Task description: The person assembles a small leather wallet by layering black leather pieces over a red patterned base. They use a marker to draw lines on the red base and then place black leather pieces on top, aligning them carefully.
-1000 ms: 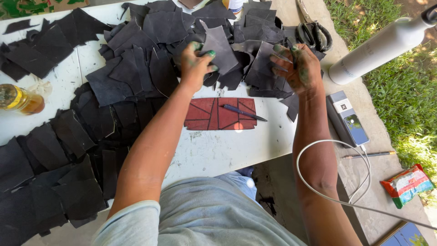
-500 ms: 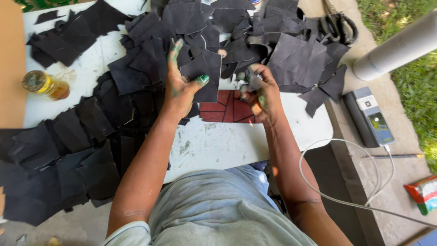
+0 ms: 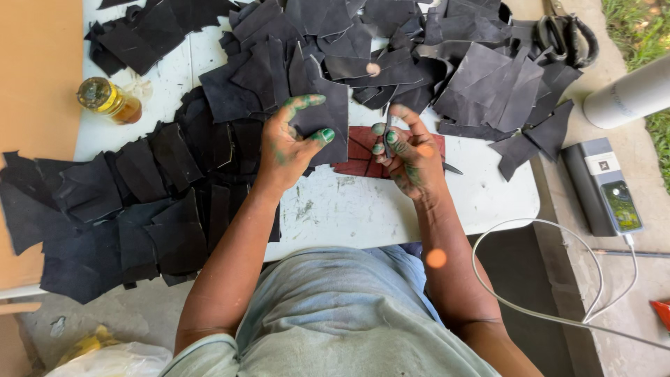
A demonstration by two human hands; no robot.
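- Head view: the black leather piece point(image 3: 322, 120) sits at the middle of the worktop point(image 3: 391, 209), pinched along its lower edge by the left hand point(image 3: 289, 143), thumb on top and green-stained fingers point(image 3: 304, 102) curled over it.
- The right hand point(image 3: 412, 157), at three o'clock from that piece and just beside it, has its fingers drawn together around a thin dark tool point(image 3: 388, 132), likely a blade or scissors; its exact kind is too small to tell.
- To do this well, I judge the piece should be held taut and flat near the cut line, with the left fingers kept clear of the tool's path.
- The piece looks thin, matte and limp, with straight cut edges and a notch at its top.
- Under both hands lies a dark red cutting mat point(image 3: 363, 152), scored with lines.
- Similar black offcuts spread outward: overlapping flat pieces point(image 3: 139, 202) at nine o'clock, a looser heap point(image 3: 481, 77) at one o'clock.
- A small glass bottle of amber liquid point(image 3: 108, 100) stands at ten o'clock.
- The worktop is white and scuffed.
- Off the worktop at three o'clock, a grey box-shaped device point(image 3: 601, 185) lies with a white cable point(image 3: 530, 307).
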